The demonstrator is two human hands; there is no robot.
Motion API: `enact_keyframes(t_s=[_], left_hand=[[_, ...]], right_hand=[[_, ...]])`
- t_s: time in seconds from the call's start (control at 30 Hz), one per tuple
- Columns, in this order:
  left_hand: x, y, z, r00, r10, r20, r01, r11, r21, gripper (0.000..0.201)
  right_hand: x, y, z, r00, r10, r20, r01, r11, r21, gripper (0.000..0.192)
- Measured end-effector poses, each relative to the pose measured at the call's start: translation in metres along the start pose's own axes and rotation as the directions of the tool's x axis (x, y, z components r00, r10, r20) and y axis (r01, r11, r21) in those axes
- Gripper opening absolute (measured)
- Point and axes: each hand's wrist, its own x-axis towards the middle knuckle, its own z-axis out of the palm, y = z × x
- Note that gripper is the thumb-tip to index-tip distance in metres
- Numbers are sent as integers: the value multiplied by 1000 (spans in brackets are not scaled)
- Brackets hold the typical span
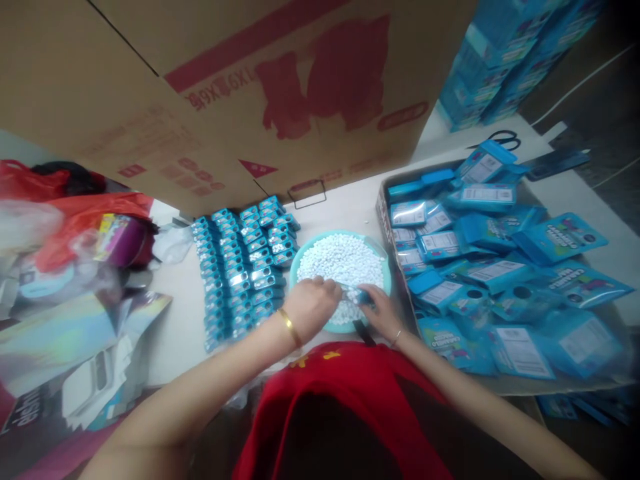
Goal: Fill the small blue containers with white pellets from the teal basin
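Observation:
A teal bowl (299, 257) heaped with small white pellets (343, 257) sits on the white table in front of me. My left hand (311, 305), a gold bangle on its wrist, and my right hand (379, 308) meet over the bowl's near side. Together they hold a small blue container (356, 295) just above the pellets. Left of the bowl lie neat rows of several small blue containers (240, 267).
A big brown cardboard box (240, 87) stands behind the bowl. A cardboard tray (383, 207) at right holds several blue packets. Red plastic bags (75, 213) and shiny packaging lie at left. Scissors (503, 139) and stacked blue boxes (505, 53) sit at far right.

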Motion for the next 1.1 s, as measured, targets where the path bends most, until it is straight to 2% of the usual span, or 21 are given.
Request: enact_keyframes(t_s=[0.1,0.17,0.23,0.3,0.37,0.43,0.5,0.6,0.67,0.73,0.8,0.87,0.9,0.93,1.0,1.07,1.1], left_hand=[[-11,-3,-5,998,-32,-45,30,999,-29,17],[-16,-15,4,988,-104,-114,85,984,-158,12],[-16,-28,26,961,-186,-205,99,923,-371,23],[-10,-36,55,922,-250,-297,35,816,-577,34],[-2,-34,86,893,-276,-356,-51,723,-689,38],[6,-24,109,899,-246,-364,-101,691,-716,43],[10,-12,121,923,-191,-333,-99,721,-686,53],[7,-1,120,947,-172,-270,-38,777,-628,49],[0,-5,115,937,-229,-266,10,776,-631,40],[-11,-19,113,890,-331,-313,46,748,-662,37],[-24,-40,116,809,-458,-368,85,711,-698,34],[-37,-66,127,720,-578,-384,148,669,-728,32],[-41,-79,134,682,-627,-377,188,648,-738,32],[-45,-91,143,650,-669,-361,229,626,-746,31],[-48,-111,160,612,-721,-325,291,587,-755,31],[-46,-127,174,609,-737,-294,311,563,-766,30],[-43,-133,180,610,-741,-282,307,549,-777,30]], right_hand=[[-1,4,2,1000,0,-5,1,998,66,33],[0,3,3,1000,10,1,-10,993,118,33],[2,0,5,1000,19,21,-22,986,164,33],[4,-5,8,999,21,46,-30,978,205,33],[4,-10,11,997,30,76,-48,968,247,33],[2,-12,14,992,51,117,-82,956,280,34],[0,-13,15,985,59,162,-105,950,293,34],[1,-13,12,970,20,242,-87,958,272,39],[10,-15,9,960,-37,277,-23,978,208,52],[30,-14,6,968,-87,234,66,993,97,64],[60,-9,5,990,-105,89,110,993,-50,62],[98,3,5,994,-92,-58,78,974,-212,55],[118,10,6,993,-70,-96,39,955,-294,54],[137,17,6,995,-17,-96,-20,927,-375,54],[170,29,7,984,174,-30,-165,843,-512,56],[192,37,7,932,359,47,-262,758,-597,61],[197,38,7,908,412,76,-280,732,-621,64]])
